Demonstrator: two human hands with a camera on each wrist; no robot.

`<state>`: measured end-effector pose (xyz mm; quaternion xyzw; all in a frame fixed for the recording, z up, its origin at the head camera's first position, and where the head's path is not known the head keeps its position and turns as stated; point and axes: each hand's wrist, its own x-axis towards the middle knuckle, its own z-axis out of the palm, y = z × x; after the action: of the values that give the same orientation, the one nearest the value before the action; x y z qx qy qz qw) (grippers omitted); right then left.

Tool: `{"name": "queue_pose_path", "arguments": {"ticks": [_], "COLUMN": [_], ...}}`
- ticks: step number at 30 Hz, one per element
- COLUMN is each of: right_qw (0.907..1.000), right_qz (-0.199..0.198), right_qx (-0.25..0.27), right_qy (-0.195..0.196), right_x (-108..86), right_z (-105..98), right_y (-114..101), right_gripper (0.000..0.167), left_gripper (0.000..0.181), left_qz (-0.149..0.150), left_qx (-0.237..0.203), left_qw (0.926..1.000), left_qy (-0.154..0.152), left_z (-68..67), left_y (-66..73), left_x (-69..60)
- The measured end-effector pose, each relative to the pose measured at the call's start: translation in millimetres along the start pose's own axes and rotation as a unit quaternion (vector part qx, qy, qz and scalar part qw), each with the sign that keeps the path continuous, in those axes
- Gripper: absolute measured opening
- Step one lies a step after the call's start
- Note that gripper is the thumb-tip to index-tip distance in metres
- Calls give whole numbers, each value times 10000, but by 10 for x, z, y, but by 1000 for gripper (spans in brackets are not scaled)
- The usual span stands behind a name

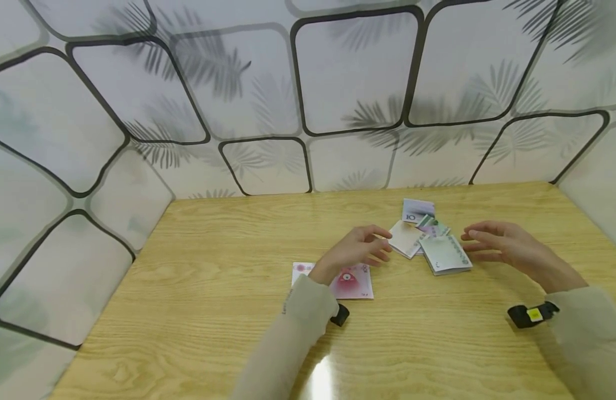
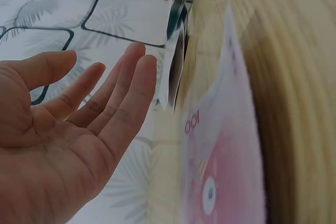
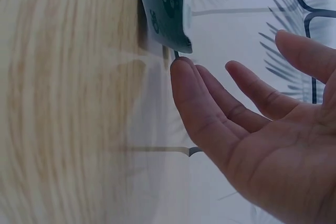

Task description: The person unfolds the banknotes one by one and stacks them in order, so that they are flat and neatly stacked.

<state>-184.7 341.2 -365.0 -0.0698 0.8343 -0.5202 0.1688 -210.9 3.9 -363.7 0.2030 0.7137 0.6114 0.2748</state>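
In the head view, long cream fabric sleeves rise from the lower edge. A pink-and-red paper banknote lies just below centre on the yellow wood-grain table, long axis left to right, partly covered by the left arm; only the left wrist view shows its "100" and lifted corner. The left hand and right hand are apart, fingers loosely bent. Between them, right of centre, a folded white-and-green paper banknote slants slightly, beside a folded cream paper banknote pointing toward lower right. The right wrist view reveals a dark green face, fingertips near it; contact I cannot tell. Farther up lies a purple-grey paper banknote, long axis sideways, before the white leaf-patterned wall.
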Motion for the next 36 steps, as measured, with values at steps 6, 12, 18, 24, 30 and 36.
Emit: {"name": "queue_pose_path", "arguments": {"ticks": [6, 12, 18, 24, 30, 36], "right_qw": [10000, 9999, 9993, 9994, 9997, 9995], "right_qz": [3, 1, -48, -13, 89, -82], "right_qx": [11, 112, 357, 355, 222, 295], "right_qy": [-42, -53, -31, -25, -18, -112], "right_x": [-2, -4, 9, 14, 9, -2], "right_z": [15, 12, 22, 64, 81, 67], "right_y": [22, 46, 69, 42, 7, -5], "right_gripper": [53, 54, 52, 52, 55, 53], "left_gripper": [35, 36, 37, 36, 32, 29], "left_qz": [-160, -368, -414, -454, -254, 125], "left_qx": [38, 58, 162, 166, 241, 495], "left_qw": [9998, 9992, 9985, 9985, 9992, 9984], "left_qy": [-72, -135, -309, -274, -174, 227], "left_z": [206, 374, 491, 592, 642, 665], "left_y": [5, -5, -7, -17, -33, -17], "left_x": [81, 173, 238, 303, 344, 382]}}
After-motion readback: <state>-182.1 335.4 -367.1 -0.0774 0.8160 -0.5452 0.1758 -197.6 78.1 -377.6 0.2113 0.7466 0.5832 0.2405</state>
